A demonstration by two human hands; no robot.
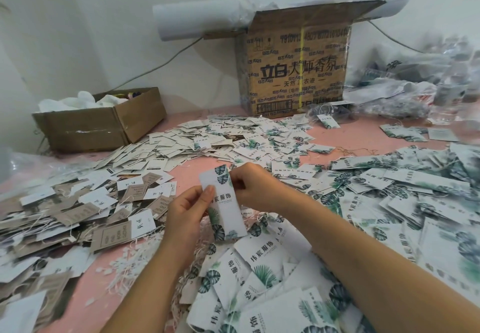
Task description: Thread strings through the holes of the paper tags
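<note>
Pink tabletop [363,131] under everything, nearly covered with paper. At the back by the wall, a big box [296,73], brown with black writing, flap up, with a white paper roll [197,18] lying across its top. To the right of it, a heap of clear plastic bags [415,86]. At the back left, a small box [104,125], brown and open, with white stuff inside. Heaps all over: leafy tags [389,189] on the right and at the front, white tags [220,138] in the middle at the back, brown tags [78,202] mixed with white ones on the left. Up in the air above the front heap, one long white tag [226,208] with green leaves and dark writing, standing almost straight up. Left grip [184,213] closed on its lower left side, thumb on the front, fingers behind. Right grip [252,187] curled tight, pinching at the top right edge of the tag, by the leaf print. Too small to tell about any string in that pinch. Loose white strings [130,262] on the tabletop just left of the left arm.
</note>
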